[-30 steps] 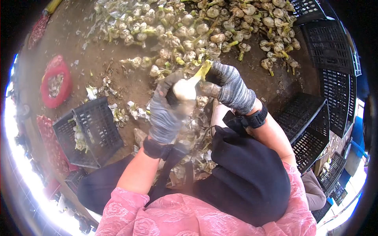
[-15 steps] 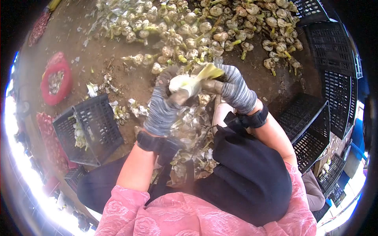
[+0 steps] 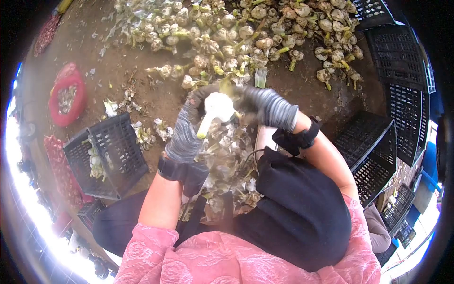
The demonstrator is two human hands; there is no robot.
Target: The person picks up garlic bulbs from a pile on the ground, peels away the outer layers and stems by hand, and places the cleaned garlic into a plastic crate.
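Observation:
A white garlic bulb (image 3: 219, 104) sits in my left hand (image 3: 190, 120), whose gloved fingers are closed round its left side. Its short pale stem points down toward my lap. My right hand (image 3: 262, 108), in a grey striped glove with dark fingertips, is just right of the bulb. Motion smears its fingers, so I cannot make out whether they touch the bulb or grip anything. A blurred yellow-green streak (image 3: 227, 87) shows above the bulb. Below my hands lies a heap of loose garlic skins (image 3: 229, 156).
A large pile of untrimmed garlic (image 3: 227, 35) covers the ground ahead. On the left stand a black crate (image 3: 135, 158) with some garlic in it and a red mesh bag (image 3: 81, 102) rolled open. Black crates (image 3: 399, 59) line the right side.
The bulb has turned in my left hand, its stem swinging from upper right to pointing down. A pale piece of peel now lies by the pile. My right hand has shifted slightly down and left.

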